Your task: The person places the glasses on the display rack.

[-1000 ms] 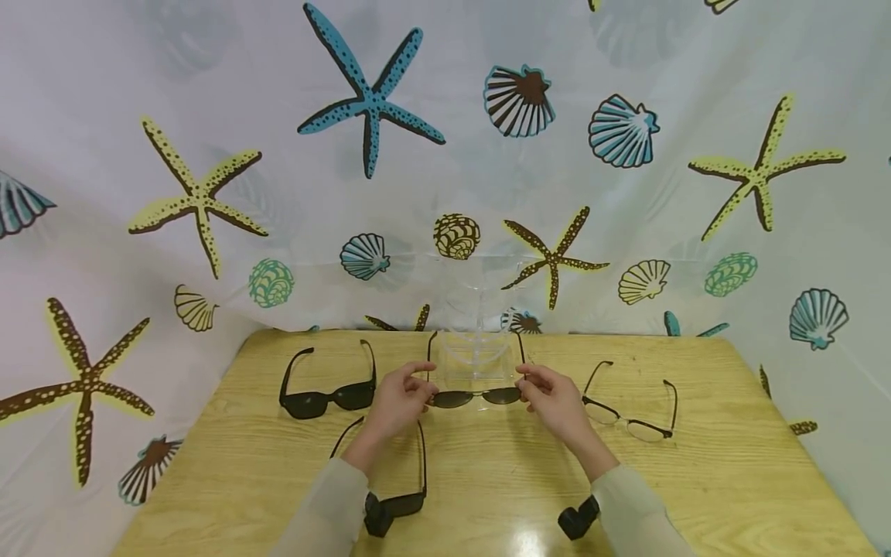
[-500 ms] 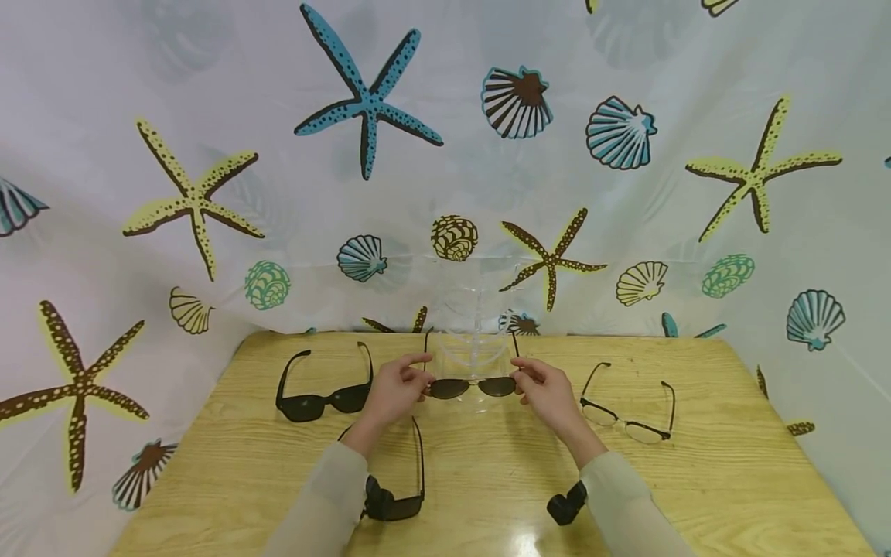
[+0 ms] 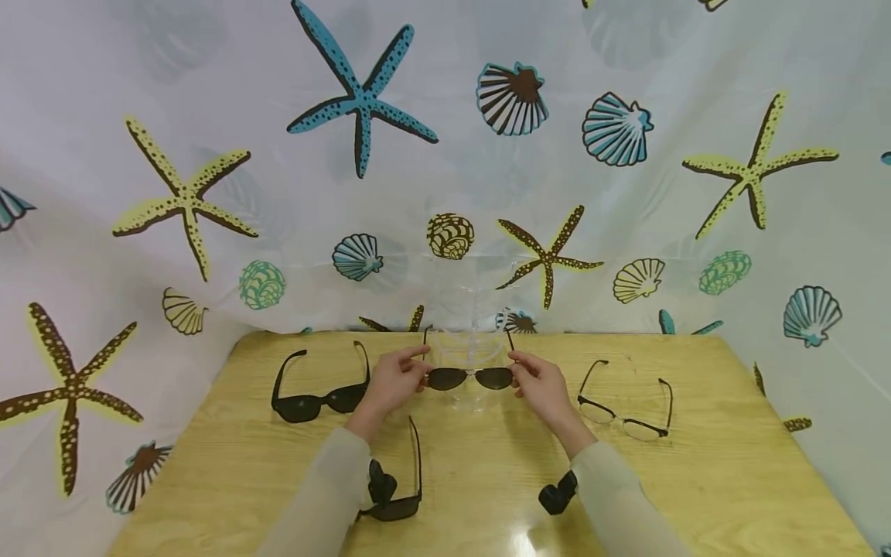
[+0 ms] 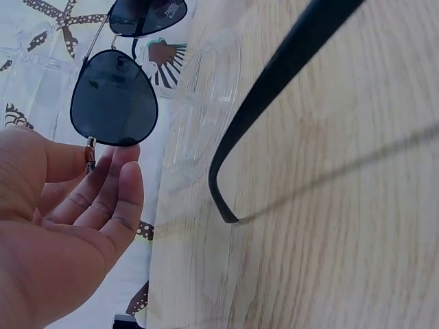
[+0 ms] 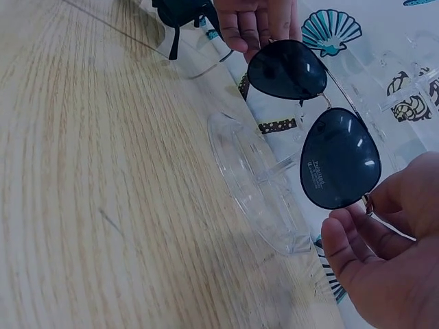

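With forearms angled inward, the left hand (image 3: 397,381) and right hand (image 3: 543,384) each pinch, between thumb and fingers, one end of dark-lensed, thin metal-framed aviator sunglasses (image 3: 447,378), held level between the fingertips. Just beyond the fingers stands a clear plastic stand (image 5: 264,199); beneath them, a yellowish wood-grain table (image 3: 487,472); farther behind, white starfish-and-shell-printed cloth (image 3: 445,162).

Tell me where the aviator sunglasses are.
In the head view, the aviator sunglasses are below centre, held between the left hand and the right hand, in front of the clear stand.
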Available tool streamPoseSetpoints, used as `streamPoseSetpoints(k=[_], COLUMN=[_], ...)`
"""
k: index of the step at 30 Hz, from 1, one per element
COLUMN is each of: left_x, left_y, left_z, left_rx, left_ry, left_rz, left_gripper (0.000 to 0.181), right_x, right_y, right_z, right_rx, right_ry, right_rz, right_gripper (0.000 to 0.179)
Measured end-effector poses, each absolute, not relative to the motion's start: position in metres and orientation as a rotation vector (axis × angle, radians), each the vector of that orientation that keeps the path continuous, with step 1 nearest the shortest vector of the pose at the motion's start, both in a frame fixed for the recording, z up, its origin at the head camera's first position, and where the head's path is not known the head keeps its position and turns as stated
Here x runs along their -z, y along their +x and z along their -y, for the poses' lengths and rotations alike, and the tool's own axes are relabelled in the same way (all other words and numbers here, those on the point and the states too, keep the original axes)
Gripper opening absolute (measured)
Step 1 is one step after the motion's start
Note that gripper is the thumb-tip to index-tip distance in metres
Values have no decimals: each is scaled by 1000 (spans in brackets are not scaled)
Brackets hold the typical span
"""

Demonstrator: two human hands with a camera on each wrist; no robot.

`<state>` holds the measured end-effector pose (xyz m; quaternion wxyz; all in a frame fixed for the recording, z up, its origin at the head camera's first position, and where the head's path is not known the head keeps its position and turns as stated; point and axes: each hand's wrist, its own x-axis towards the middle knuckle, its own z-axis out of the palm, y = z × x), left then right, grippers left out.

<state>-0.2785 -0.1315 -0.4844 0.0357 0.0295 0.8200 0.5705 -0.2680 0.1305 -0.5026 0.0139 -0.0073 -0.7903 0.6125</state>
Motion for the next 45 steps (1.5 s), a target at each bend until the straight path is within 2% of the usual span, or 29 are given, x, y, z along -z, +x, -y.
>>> streamPoseSetpoints(k=[31,45], left_x=[492,499], left_y=[-301,-302], left_z=[122,122], left_rx=[-1698,-1644], left_ry=[-8,52], left_rz=[-2559,-2628], left_gripper=[41,42], right_x=[508,510], right_y=[-288,-287], right_z=[-129,-127], right_rx=[-1851,-1854], right_ry=[-5,-18], right_rz=[2504,2529], right_gripper=[36,38])
